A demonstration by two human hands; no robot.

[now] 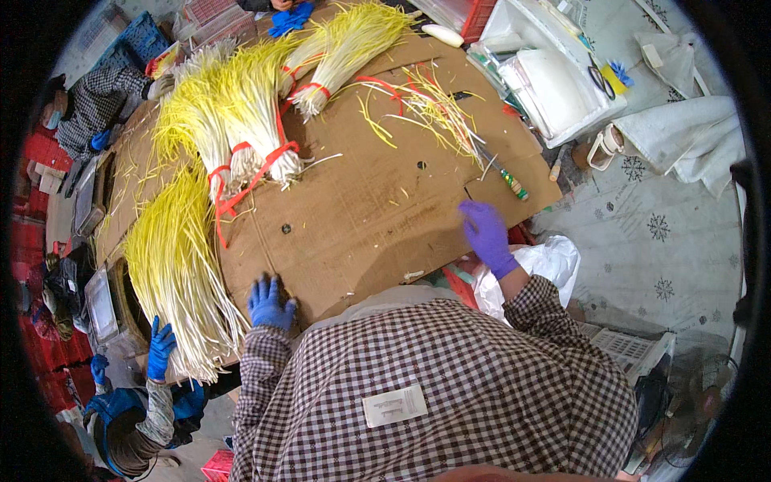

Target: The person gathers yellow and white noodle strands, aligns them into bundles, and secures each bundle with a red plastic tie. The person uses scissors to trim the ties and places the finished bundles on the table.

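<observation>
My left hand [269, 306], in a blue glove, lies with fingers spread on the cardboard table cover [361, 223], holding nothing. My right hand [486, 235], in a purple glove, is by the table's front right edge; its fingers are blurred, and I see no thing in it. Beyond it lies a knife with a tape-wrapped handle [514, 184], its blade near loose yellow chive scraps [437, 111] and red ties. Left of centre, bundles of blanched yellow chives [259, 114] are bound with red ribbon [280, 150]. An untied heap of chives [177, 265] lies left of my left hand.
A co-worker's blue-gloved hand [161, 349] touches the untied heap. Another person [111, 99] reaches the far left bundles. At the back right is a white foam box [548, 90] with scissors [601, 81]. A white plastic bag [545, 265] hangs below my right arm.
</observation>
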